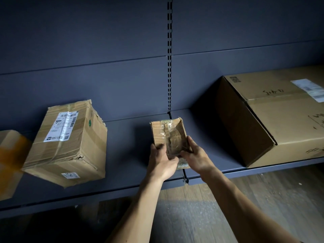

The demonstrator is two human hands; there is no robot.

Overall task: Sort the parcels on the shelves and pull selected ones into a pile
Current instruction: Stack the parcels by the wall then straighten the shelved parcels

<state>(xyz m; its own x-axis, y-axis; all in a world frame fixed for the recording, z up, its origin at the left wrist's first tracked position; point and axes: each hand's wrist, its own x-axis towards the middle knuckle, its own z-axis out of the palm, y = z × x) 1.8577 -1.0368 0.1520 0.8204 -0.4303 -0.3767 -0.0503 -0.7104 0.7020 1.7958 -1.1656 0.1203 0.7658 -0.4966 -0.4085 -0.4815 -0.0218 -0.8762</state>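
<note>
Metal shelf (122, 137), hands (162, 160) (197, 157) gripping crumpled cardboard parcel (166, 132)

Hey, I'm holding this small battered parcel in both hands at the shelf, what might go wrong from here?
1. The small parcel is torn and crumpled at its top, and the left hand and right hand grip only its lower end; squeezing may split it further or let contents slip out.
2. The large box sits right at the front edge of the shelf beside your right arm; a swing that way might nudge it off.
</note>
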